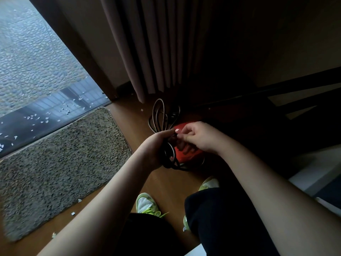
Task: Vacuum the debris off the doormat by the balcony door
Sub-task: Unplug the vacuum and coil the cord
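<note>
Our left hand (154, 147) grips the coiled cord (158, 117) — loops pointing away; right hand (200, 138) pinches it, red vacuum (186, 154) mostly hidden beneath.

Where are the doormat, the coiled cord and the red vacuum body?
doormat (60, 159): head view, middle of the pile.
coiled cord (159, 115): head view, upper loops.
red vacuum body (186, 154): head view, red shell below the hands.

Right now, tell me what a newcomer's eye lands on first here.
Centre frame, both hands work a bundle of black cord: the left hand grips the coils, the right hand pinches a strand above a red vacuum. Left lies the speckled doormat, with white debris strewn along the door track beyond.
</note>
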Demonstrator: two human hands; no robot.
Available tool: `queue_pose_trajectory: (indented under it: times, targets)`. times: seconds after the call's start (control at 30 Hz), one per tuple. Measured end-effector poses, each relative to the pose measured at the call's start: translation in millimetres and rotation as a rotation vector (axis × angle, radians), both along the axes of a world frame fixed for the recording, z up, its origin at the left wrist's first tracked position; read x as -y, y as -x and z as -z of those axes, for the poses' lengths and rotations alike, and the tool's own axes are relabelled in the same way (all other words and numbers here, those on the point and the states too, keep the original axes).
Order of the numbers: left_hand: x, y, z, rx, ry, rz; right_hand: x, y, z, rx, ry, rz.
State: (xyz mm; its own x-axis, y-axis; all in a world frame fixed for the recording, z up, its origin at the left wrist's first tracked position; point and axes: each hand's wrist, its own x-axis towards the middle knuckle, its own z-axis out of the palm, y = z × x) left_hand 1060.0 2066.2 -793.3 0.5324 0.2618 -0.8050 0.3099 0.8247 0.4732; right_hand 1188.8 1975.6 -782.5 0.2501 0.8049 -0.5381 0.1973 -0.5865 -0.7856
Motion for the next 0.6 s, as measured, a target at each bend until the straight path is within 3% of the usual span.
queue_pose_trajectory:
  times: [0.2, 0.37, 0.5, 0.6]
  targets:
    - [-15.1, 0.1, 4.6, 0.037, -0.019, -0.252, -0.7, -4.8, 3.9, 0.254, 0.093, -0.014]
    - [-21.2, 0.1, 11.6, -0.058, -0.165, -0.34, -1.7, 0.5, -2.7, 0.184, 0.082, -0.08]
    - [-18.4, 1.1, 7.6, -0.116, -0.407, -0.252, 0.2, 2.8, 0.0, 0.15, 0.168, -0.182]
    - [-19.9, 2.7, 13.1, -0.179, -0.639, -0.097, -2.7, 1.5, 2.3, 0.062, 0.138, -0.003]
